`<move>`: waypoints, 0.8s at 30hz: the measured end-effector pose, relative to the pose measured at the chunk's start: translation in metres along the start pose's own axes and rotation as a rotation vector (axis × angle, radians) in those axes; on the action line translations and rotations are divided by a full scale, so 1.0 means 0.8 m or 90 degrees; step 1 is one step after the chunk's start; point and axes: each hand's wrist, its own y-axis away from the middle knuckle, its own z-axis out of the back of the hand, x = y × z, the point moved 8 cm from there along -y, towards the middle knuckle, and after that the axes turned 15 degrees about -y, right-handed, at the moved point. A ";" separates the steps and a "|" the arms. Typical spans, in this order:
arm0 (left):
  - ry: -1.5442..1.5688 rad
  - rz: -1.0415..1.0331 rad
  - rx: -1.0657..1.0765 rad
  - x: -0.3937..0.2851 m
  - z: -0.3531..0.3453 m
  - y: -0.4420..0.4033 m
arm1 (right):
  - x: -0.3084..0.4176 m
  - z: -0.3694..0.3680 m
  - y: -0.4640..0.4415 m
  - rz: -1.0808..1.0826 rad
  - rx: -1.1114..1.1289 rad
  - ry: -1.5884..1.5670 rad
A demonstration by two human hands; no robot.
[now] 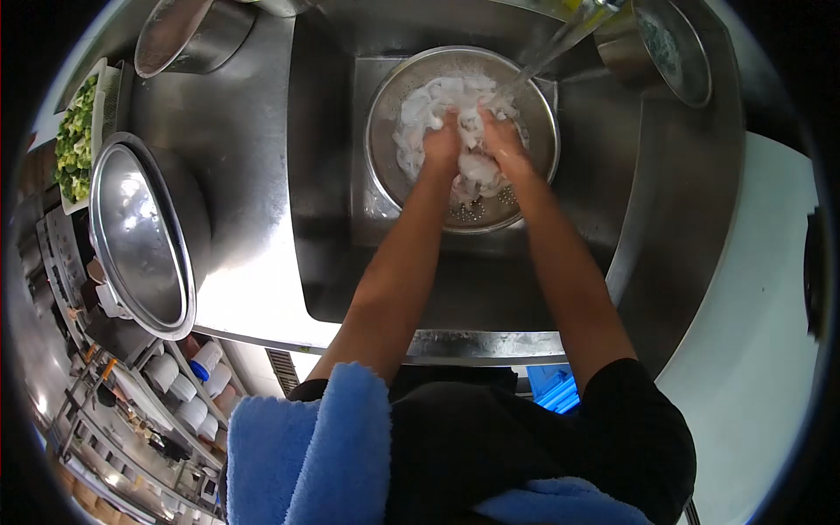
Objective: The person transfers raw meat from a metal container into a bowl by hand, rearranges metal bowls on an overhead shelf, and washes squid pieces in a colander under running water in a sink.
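A round metal colander sits in the stainless steel sink, with small holes showing near its front. Soft white food pieces fill much of it; I cannot make out their exact kind. My left hand is sunk into the left part of the pile, fingers curled in and partly covered. Beside it, my right hand grips into the same pile, its fingertips hidden. A stream of water from the tap runs down into the colander's right side.
On the left counter stand a large metal bowl, a metal pot and a white basket of chopped green vegetables. Another metal container is at the sink's back right. The sink's front edge lies under my forearms.
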 end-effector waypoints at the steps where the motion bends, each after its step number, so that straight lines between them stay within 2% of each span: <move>1: 0.091 0.056 0.030 0.000 -0.012 -0.010 | 0.023 0.005 0.040 -0.101 0.025 -0.033; 2: 0.175 0.041 0.087 -0.003 -0.028 -0.030 | 0.031 0.003 0.053 -0.066 0.083 -0.121; 4: 0.343 0.007 0.199 -0.005 -0.056 -0.064 | 0.059 0.002 0.085 -0.043 0.132 -0.087; 5: 0.357 0.022 0.219 -0.002 -0.068 -0.069 | 0.068 0.000 0.098 -0.033 0.156 -0.069; 7: 0.382 0.054 0.263 -0.024 -0.088 -0.049 | 0.068 0.002 0.097 0.031 0.100 -0.073; 8: 0.331 0.046 0.334 -0.034 -0.089 -0.024 | 0.064 0.003 0.089 0.043 0.084 -0.052; 9: 0.311 0.061 0.348 -0.036 -0.090 -0.016 | 0.062 0.003 0.078 0.056 0.069 -0.033; 11: 0.265 0.095 0.370 -0.036 -0.092 -0.009 | 0.058 0.006 0.049 0.184 0.043 0.010; 13: 0.194 0.069 0.354 -0.028 -0.080 -0.015 | 0.062 0.005 0.042 0.251 0.031 -0.022; 15: 0.173 0.041 0.376 -0.030 -0.075 -0.011 | 0.064 0.007 0.043 0.257 0.034 -0.123; 17: 0.202 0.008 0.432 -0.042 -0.073 0.005 | 0.060 0.005 0.047 0.163 0.035 -0.196; 21: 0.194 -0.009 0.182 -0.027 -0.051 -0.022 | 0.051 -0.002 0.045 0.050 -0.019 -0.218; 24: 0.120 -0.018 0.062 -0.027 -0.031 -0.013 | 0.050 -0.008 0.044 0.038 -0.075 -0.164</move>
